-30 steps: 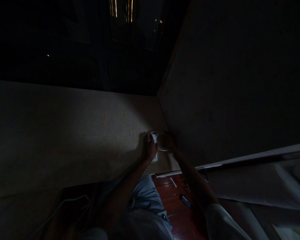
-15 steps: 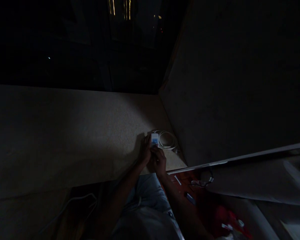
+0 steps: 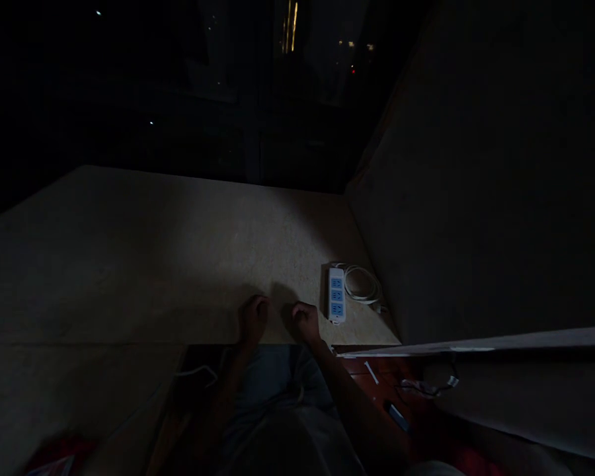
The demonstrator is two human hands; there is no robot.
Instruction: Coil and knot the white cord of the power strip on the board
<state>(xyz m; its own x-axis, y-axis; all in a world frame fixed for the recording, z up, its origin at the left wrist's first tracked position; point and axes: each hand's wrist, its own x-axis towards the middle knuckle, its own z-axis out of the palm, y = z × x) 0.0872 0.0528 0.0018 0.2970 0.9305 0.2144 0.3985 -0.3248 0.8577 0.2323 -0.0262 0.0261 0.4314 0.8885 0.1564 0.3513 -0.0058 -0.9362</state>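
Cannot see the fingertips of the left hand (image 3: 256,318) or right hand (image 3: 307,320), curled in shadow at lower centre. Cannot identify the red thing (image 3: 72,445) cut off by the bottom edge at lower left. Cannot trace the white cord (image 3: 192,371), lost in darkness at lower left.

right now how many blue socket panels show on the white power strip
3, in one row along the upper face of the white power strip: the far panel, the middle panel and the near panel. Any on its underside would be hidden.
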